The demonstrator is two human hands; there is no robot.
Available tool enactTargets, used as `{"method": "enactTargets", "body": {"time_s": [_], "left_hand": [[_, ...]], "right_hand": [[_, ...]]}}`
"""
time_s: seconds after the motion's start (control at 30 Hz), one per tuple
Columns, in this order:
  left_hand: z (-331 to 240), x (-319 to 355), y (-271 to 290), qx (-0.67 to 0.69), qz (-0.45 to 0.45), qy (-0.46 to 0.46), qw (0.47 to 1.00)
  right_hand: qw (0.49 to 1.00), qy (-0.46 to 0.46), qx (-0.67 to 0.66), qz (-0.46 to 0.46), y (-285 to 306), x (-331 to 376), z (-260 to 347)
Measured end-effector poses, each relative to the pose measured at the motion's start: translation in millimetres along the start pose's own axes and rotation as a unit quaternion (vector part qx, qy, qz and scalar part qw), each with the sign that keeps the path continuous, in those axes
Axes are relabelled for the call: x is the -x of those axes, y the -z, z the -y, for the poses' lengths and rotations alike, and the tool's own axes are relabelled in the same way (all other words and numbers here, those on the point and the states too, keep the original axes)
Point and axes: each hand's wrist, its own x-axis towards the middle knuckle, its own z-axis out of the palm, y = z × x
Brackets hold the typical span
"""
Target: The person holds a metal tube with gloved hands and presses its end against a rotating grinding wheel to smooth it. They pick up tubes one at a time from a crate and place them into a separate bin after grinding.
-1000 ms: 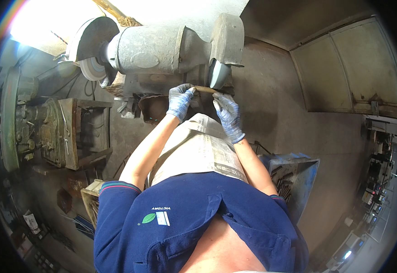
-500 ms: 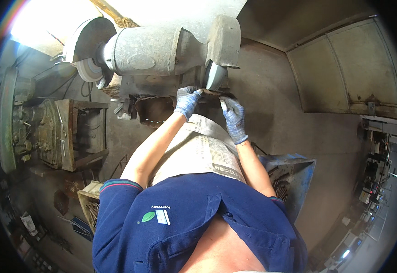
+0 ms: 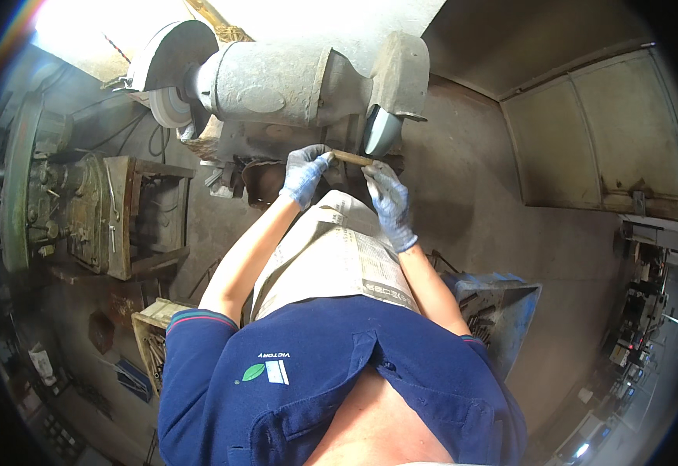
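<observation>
A short brown rod (image 3: 352, 158) is being held by both gloved hands in front of a large grey bench grinder (image 3: 277, 78); the left hand (image 3: 305, 172), in a pale blue glove, is being closed around the rod's left end, its fingers curled tight on it; the right hand (image 3: 388, 200), gloved alike, is being kept under and beside the rod's right part, its fingertips pinched on the rod close to the wheel. The rod is being presented roughly level, its right end being brought just beside the lower edge of the right grinding wheel (image 3: 381, 130), which is being covered above by a dusty guard (image 3: 401, 70); whether rod and wheel are touching cannot be told.

A second wheel (image 3: 170, 105) is being carried at the grinder's left end under its own round guard. A sheet of newspaper (image 3: 339, 260) is being worn over the lap like an apron, below the forearms; a dark blue polo shirt (image 3: 331, 388) is being worn by the person. To the left, a green machine (image 3: 24, 194) with a rusty metal frame (image 3: 133, 217) beside it is being shown; to the lower right, a blue bin (image 3: 502, 311) holding dark metal pieces is being shown just beside the right elbow; a wooden crate (image 3: 151, 334) is standing at the lower left.
</observation>
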Motion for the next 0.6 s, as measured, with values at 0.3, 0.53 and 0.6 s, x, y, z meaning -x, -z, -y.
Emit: {"method": "enactTargets", "body": {"time_s": [0.3,0.53,0.6], "left_hand": [[-54,59,-19,0.131,0.1,0.06,0.984],[-50,59,-24,0.025,0.101,-0.005,0.995],[-46,60,-22,-0.054,0.101,-0.059,0.992]], "right_hand": [[0.984,0.128,0.108,0.068,40,24,86],[0.993,0.096,0.051,0.041,40,27,83],[0.999,0.023,-0.009,0.039,39,29,76]]}}
